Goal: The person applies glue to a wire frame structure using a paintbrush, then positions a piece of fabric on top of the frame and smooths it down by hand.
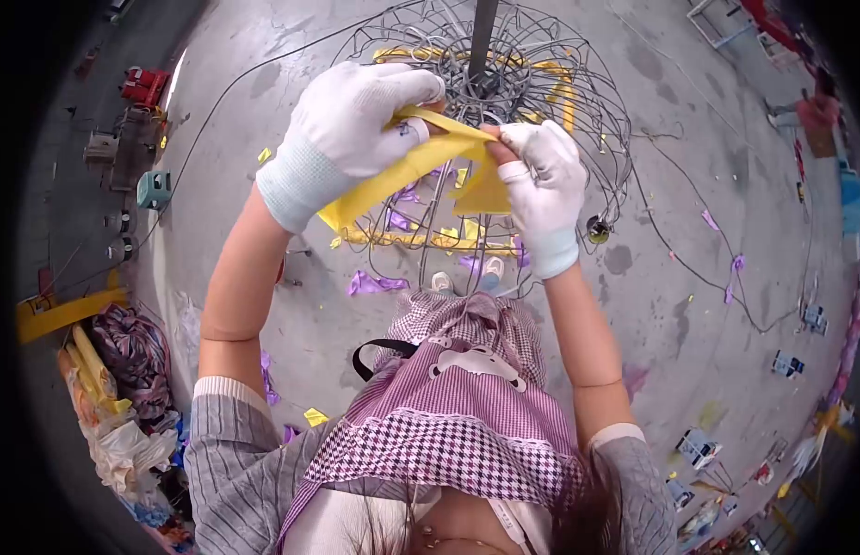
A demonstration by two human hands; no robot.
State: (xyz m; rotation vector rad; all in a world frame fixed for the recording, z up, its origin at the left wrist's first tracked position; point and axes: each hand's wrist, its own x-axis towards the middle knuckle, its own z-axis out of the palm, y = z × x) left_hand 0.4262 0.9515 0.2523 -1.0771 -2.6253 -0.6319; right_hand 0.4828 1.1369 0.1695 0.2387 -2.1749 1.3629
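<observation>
My left hand (346,125), in a white glove with bare fingertips, pinches the upper edge of a yellow cloth strip (385,178). Opposite it, my right hand (547,171), gloved the same way, grips the strip's other part between thumb and finger. The yellow material is stretched between both hands and hangs down below them. Behind and beneath the hands stands a round wire frame (587,83) of many thin grey rods, with yellow material wrapped along some of its bars. A dark upright post (482,42) rises from its middle.
Purple scraps (374,283) and yellow scraps (315,417) lie on the grey floor. A cable (228,85) curves around the frame. Bundled fabric and plastic (134,356) lie at the left. Another person (816,111) is at the far right. A teal stool (154,189) stands left.
</observation>
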